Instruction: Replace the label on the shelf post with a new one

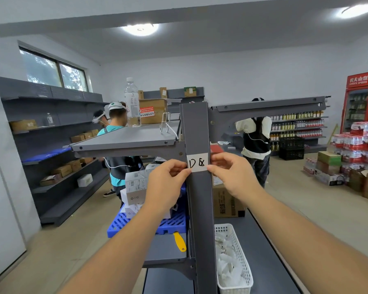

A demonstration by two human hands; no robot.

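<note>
A grey upright shelf post (198,128) stands in the middle of the view. On its front face, at chest height, is a white paper label (198,162) with black handwritten marks. My left hand (166,183) pinches the label's lower left edge with thumb and forefinger. My right hand (229,172) pinches its right edge the same way. The label lies flat across the post between the two hands.
A grey shelf board (123,139) carries a clear water bottle (132,102). Lower down lie a yellow scraper (180,241), a blue pallet (123,224) with white boxes, and a white basket (234,262). A person in a teal shirt (115,132) stands left, another (256,136) right.
</note>
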